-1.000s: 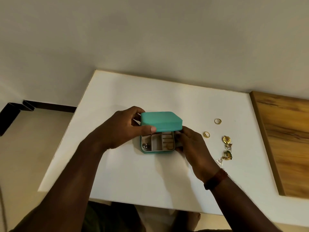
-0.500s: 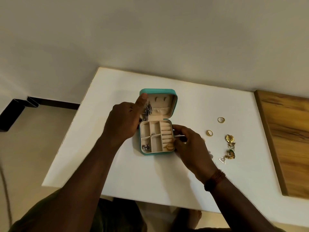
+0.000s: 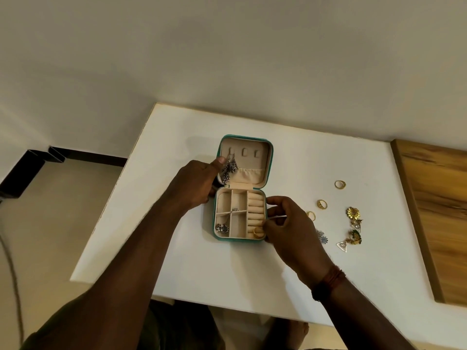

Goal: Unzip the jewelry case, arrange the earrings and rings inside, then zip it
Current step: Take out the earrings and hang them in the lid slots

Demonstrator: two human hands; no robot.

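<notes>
A teal jewelry case point(image 3: 240, 239) lies open in the middle of the white table point(image 3: 177, 248), its lid point(image 3: 252, 157) folded back away from me. My left hand point(image 3: 194, 183) grips the lid's left edge, thumb on the beige lining beside hanging silver earrings point(image 3: 231, 168). My right hand point(image 3: 290, 228) curls round the base's right edge, thumb close to a gold ring point(image 3: 257, 232) in the ring rolls. A silver earring point(image 3: 222, 228) sits in the near-left compartment. Loose gold rings point(image 3: 322, 204) and gold earrings point(image 3: 352, 212) lie to the right on the table.
A wooden board point(image 3: 434, 210) borders the table on the right. A small silver-blue earring point(image 3: 323, 239) and a triangular earring point(image 3: 342, 245) lie just right of my right hand. The table's left edge drops to the floor; a plain wall stands behind.
The lid went from half raised to fully folded back, and my left hand moved up with it. My right hand stayed at the base's right side.
</notes>
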